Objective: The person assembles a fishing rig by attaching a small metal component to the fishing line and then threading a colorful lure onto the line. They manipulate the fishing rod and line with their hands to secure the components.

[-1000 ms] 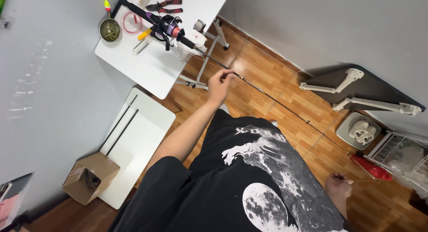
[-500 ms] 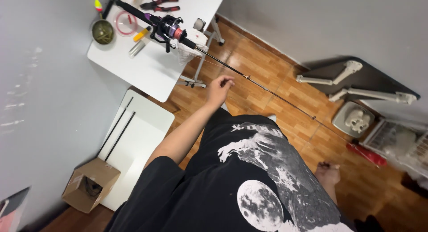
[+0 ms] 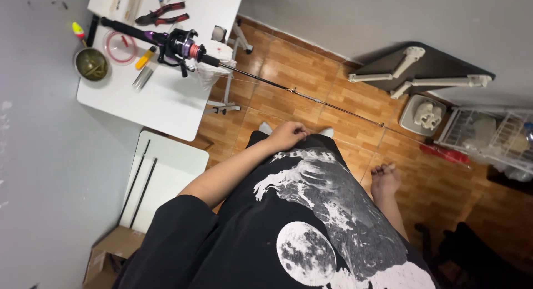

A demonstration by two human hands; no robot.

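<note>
Fishing rod (image 3: 288, 89) runs diagonally off the white table (image 3: 166, 106); left hand (image 3: 287, 136) (loosely curled, empty) sits just below it, nearer than the half-open, empty right hand (image 3: 384, 178).

Left hand (image 3: 287, 136) let go of fishing rod (image 3: 311, 96), now pulled back vs. earlier.

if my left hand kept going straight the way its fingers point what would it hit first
Probably the thin shaft of the fishing rod. The left hand, loosely curled, points up the picture toward it over the wooden floor. Depth is unclear, so it might pass under or over.
</note>
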